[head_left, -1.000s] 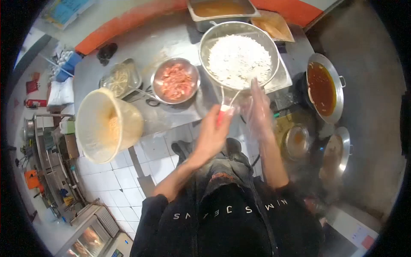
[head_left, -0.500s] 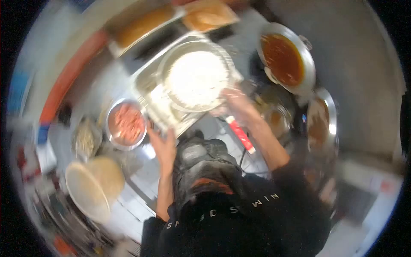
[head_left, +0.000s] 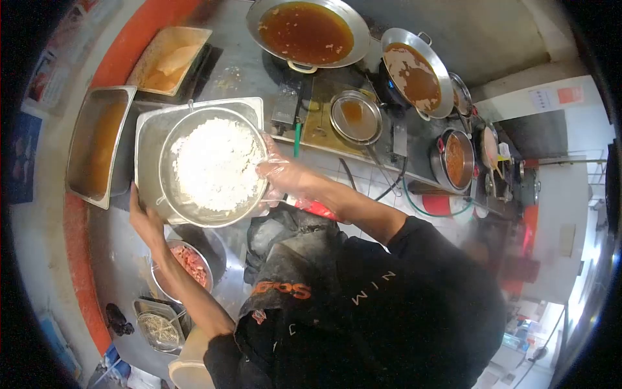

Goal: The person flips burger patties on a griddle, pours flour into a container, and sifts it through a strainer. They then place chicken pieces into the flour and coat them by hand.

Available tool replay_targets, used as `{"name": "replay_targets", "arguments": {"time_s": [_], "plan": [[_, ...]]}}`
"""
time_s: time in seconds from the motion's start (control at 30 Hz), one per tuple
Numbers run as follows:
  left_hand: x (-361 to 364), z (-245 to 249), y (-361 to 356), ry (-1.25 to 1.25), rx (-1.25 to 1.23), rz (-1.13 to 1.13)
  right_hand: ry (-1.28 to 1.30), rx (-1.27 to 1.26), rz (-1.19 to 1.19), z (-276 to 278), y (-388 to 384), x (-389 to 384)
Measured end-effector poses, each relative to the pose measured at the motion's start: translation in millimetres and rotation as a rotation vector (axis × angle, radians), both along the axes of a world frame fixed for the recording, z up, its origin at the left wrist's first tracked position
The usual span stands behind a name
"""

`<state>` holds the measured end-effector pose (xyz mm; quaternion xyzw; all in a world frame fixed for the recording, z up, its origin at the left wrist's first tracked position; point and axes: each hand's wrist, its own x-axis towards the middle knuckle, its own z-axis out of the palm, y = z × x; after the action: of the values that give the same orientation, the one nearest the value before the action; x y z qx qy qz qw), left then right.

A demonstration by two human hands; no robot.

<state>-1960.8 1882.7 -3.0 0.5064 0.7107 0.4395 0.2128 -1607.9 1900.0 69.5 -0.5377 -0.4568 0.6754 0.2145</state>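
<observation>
A round sieve heaped with white flour-like powder sits over a rectangular steel pan. My right hand, in a thin clear glove, grips the sieve's rim close to its red handle. At the pan's near left corner, my left hand holds the edge, its thumb toward the sieve and its fingers along the outer side. Below my left forearm stands a steel bowl of raw meat pieces, partly covered by the arm.
Two pans with brown liquid stand on the left. Woks of brown oil line the far counter. A strainer lies there too. Lower left are a wire skimmer and a cream bucket.
The view has swung to the right. The pan and sieve with both hands now appear farther left, and my left hand has shifted along the pan to its left corner.
</observation>
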Motion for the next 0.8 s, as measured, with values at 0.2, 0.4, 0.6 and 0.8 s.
{"name": "replay_targets", "arguments": {"time_s": [0.2,0.4,0.6,0.8], "plan": [[-26.6,-27.4,47.6,0.202,0.216,0.238,0.102,-0.238,-0.061,59.5,-10.9,6.4],[10.7,-22.1,24.6,-0.192,0.285,0.474,0.022,-0.149,-0.019,-9.9,5.3,-15.2],[75.8,8.4,-18.5,-0.638,0.264,0.536,-0.081,0.099,0.095,-20.4,-0.1,-22.8],[112.7,8.5,-39.0,-0.615,0.241,0.498,-0.131,-0.252,0.005,15.3,25.2,-68.9]]}}
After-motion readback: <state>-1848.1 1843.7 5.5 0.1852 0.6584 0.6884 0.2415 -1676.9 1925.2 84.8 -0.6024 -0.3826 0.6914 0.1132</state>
